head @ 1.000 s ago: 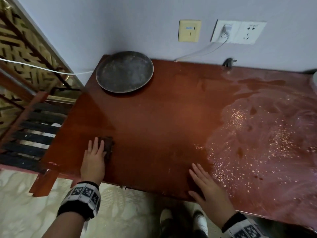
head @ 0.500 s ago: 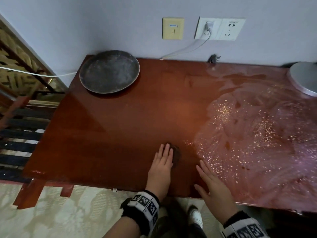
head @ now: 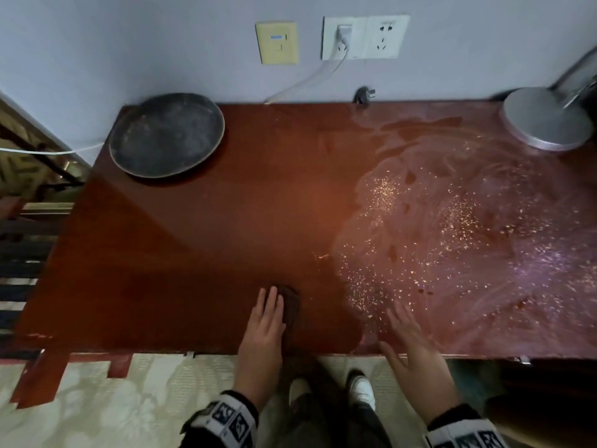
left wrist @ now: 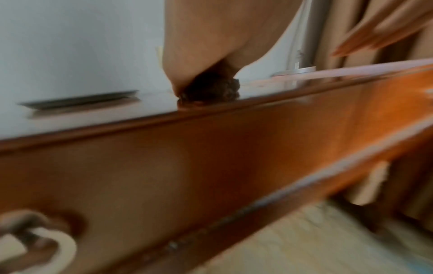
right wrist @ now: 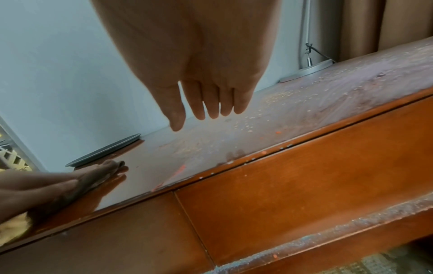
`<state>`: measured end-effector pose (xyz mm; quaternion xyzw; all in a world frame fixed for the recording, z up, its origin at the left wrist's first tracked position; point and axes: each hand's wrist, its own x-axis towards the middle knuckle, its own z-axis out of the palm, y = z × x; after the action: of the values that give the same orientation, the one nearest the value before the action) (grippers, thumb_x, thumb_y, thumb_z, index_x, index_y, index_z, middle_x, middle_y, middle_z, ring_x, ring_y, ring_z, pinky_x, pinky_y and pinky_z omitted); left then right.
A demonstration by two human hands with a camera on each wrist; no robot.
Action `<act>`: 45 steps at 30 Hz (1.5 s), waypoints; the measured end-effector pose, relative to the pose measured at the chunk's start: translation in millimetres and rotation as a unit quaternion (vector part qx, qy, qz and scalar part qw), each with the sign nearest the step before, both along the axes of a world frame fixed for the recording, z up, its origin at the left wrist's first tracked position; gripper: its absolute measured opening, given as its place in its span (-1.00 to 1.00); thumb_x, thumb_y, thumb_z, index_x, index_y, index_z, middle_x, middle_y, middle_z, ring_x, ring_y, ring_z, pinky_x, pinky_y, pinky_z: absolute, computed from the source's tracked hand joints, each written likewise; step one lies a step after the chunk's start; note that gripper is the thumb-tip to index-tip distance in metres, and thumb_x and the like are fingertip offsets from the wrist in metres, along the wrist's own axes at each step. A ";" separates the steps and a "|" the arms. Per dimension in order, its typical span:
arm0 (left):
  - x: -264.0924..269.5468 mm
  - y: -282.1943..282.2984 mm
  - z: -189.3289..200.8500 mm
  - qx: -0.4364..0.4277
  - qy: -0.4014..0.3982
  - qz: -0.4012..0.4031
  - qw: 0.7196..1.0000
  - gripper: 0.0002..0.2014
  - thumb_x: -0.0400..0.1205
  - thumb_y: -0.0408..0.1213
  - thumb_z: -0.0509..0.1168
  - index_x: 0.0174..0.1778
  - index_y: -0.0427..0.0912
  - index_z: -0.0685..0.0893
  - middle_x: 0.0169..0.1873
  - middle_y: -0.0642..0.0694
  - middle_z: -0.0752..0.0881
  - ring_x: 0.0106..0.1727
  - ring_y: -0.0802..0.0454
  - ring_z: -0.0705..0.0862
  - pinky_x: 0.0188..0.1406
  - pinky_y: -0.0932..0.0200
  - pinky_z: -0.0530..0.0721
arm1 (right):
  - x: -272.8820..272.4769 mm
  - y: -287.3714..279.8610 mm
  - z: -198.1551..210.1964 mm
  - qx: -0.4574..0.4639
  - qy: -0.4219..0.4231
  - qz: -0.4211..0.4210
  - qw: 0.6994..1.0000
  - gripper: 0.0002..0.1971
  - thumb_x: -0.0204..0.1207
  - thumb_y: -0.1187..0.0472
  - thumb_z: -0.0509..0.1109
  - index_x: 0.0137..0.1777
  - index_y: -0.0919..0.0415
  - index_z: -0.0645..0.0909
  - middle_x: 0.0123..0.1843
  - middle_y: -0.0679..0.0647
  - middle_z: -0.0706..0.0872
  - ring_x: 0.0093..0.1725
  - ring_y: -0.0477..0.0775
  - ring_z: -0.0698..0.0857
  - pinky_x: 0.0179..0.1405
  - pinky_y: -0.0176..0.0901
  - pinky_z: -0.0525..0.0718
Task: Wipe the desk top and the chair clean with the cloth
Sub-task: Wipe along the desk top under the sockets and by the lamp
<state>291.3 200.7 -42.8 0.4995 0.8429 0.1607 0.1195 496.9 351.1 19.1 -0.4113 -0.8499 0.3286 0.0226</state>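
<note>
Red-brown desk top point(head: 200, 253), right half w/ dusty crumbs: your left hand point(head: 263, 331) presses flat on dark cloth point(head: 289, 307), fingers straight; right hand point(head: 415, 354) spread, holds nothing.

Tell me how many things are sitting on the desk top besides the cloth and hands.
2: a dark round tray at the back left corner and a silver lamp base at the back right. More may lie beyond the right edge of view.

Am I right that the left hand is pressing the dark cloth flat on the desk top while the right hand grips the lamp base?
Not quite: the left hand does press the cloth on the desk top, but the head view shows the right hand open at the front edge, far from the lamp base.
</note>
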 end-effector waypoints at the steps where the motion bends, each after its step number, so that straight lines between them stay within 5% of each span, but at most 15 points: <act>1: 22.2 -4.1 -2.1 0.018 0.009 -0.023 1.000 -0.56 0.78 -0.21 -0.19 0.56 -0.27 0.23 0.59 -0.15 0.27 0.66 -0.11 0.05 0.53 0.02 0.16 | 2.9 -0.2 -0.2 0.001 0.004 -0.004 1.000 -0.37 0.53 0.21 0.40 0.52 0.03 0.19 0.54 -0.21 0.10 0.61 -0.14 0.06 0.44 -0.42 0.04; 5: 70.4 24.8 -1.5 0.022 0.035 -0.066 0.997 -0.44 0.62 -0.33 0.00 0.58 -0.33 0.17 0.59 -0.20 0.26 0.65 -0.16 0.05 0.59 0.01 0.04 | 10.2 2.7 0.0 -0.011 0.002 0.000 1.000 -0.42 0.57 0.20 0.36 0.55 0.06 0.24 0.55 -0.23 0.07 0.61 -0.19 0.00 0.44 -0.50 -0.05; 10: 83.3 64.1 -2.5 -0.037 0.076 -0.095 0.992 -0.41 0.61 -0.24 -0.05 0.59 -0.36 0.14 0.57 -0.23 0.32 0.65 -0.10 -0.02 0.56 -0.02 0.08 | 18.3 10.9 -2.3 -0.029 -0.014 -0.001 0.999 -0.43 0.61 0.19 0.29 0.59 0.10 0.21 0.54 -0.25 0.00 0.58 -0.28 -0.08 0.45 -0.50 -0.10; 16: 65.0 22.1 4.0 -0.036 0.078 -0.004 0.996 -0.51 0.79 -0.16 -0.33 0.51 -0.34 0.25 0.52 -0.26 0.35 0.68 -0.03 -0.14 0.57 0.07 -0.02 | 23.0 22.1 0.3 -0.033 -0.024 0.026 0.999 -0.42 0.64 0.15 0.24 0.61 0.03 0.12 0.55 -0.30 -0.09 0.60 -0.27 -0.12 0.46 -0.47 -0.08; 25: 154.4 84.4 -3.2 0.060 0.082 -0.092 0.990 -0.53 0.59 -0.34 0.05 0.43 -0.38 0.42 0.50 -0.27 0.39 0.60 -0.13 0.18 0.58 -0.04 0.11 | 37.9 38.0 -4.3 -0.037 -0.017 0.058 0.997 -0.41 0.65 0.20 0.23 0.62 0.06 0.09 0.59 -0.25 -0.10 0.61 -0.25 -0.10 0.45 -0.49 -0.07; 28: 141.9 83.7 3.1 0.011 0.104 -0.104 0.989 -0.54 0.60 -0.27 0.06 0.35 -0.35 0.61 0.42 -0.27 0.54 0.52 -0.13 0.40 0.53 -0.03 0.13 | 40.5 45.9 -5.3 -0.039 -0.014 0.068 0.997 -0.40 0.63 0.22 0.25 0.62 0.07 0.10 0.64 -0.18 -0.07 0.62 -0.22 -0.08 0.52 -0.42 -0.04; 31: 101.4 71.0 9.5 -0.018 0.116 -0.011 0.993 -0.55 0.73 -0.26 -0.08 0.36 -0.41 0.56 0.41 -0.31 0.54 0.48 -0.20 0.45 0.53 0.05 0.09 | 42.6 55.6 -4.1 -0.051 -0.006 0.076 0.996 -0.39 0.64 0.23 0.25 0.62 0.07 0.08 0.63 -0.20 -0.11 0.63 -0.21 -0.09 0.51 -0.41 -0.09; 34: 84.7 71.1 12.4 -0.029 0.067 0.052 0.996 -0.41 0.80 -0.19 -0.33 0.39 -0.46 0.50 0.42 -0.37 0.51 0.62 -0.14 0.21 0.55 0.09 0.04 | 44.6 63.9 -2.5 -0.056 -0.005 0.086 0.995 -0.39 0.65 0.22 0.22 0.62 0.06 0.05 0.58 -0.26 -0.14 0.62 -0.23 -0.12 0.49 -0.43 -0.14; 37: 112.3 86.9 -0.1 0.044 0.089 0.022 0.995 -0.57 0.68 -0.36 -0.06 0.47 -0.41 0.33 0.45 -0.37 0.46 0.68 -0.04 -0.10 0.58 0.01 0.04 | 47.7 70.9 -4.0 -0.048 -0.006 0.094 0.994 -0.41 0.65 0.24 0.23 0.62 0.11 0.08 0.55 -0.24 -0.14 0.62 -0.21 -0.11 0.48 -0.47 -0.16; 41: 162.5 111.9 -4.1 0.067 0.109 -0.113 0.985 -0.53 0.57 -0.35 0.07 0.42 -0.39 0.41 0.42 -0.31 0.52 0.62 -0.11 0.15 0.56 -0.06 0.16 | 50.9 78.7 -4.9 -0.047 -0.009 0.096 0.994 -0.41 0.65 0.25 0.22 0.62 0.13 0.08 0.58 -0.22 -0.10 0.63 -0.19 -0.10 0.49 -0.47 -0.14; 45: 131.2 103.7 5.1 0.003 0.110 -0.075 0.991 -0.51 0.52 -0.35 0.08 0.39 -0.36 0.48 0.37 -0.30 0.58 0.44 -0.20 0.50 0.52 0.00 0.30 | 48.9 85.1 -7.4 -0.046 -0.007 0.098 0.994 -0.42 0.64 0.27 0.24 0.61 0.17 0.13 0.58 -0.20 -0.09 0.63 -0.16 -0.10 0.54 -0.41 -0.12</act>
<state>422.5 304.3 -37.7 0.5766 0.8103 0.0976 0.0364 545.8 436.3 11.8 -0.3285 -0.8703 0.3652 -0.0344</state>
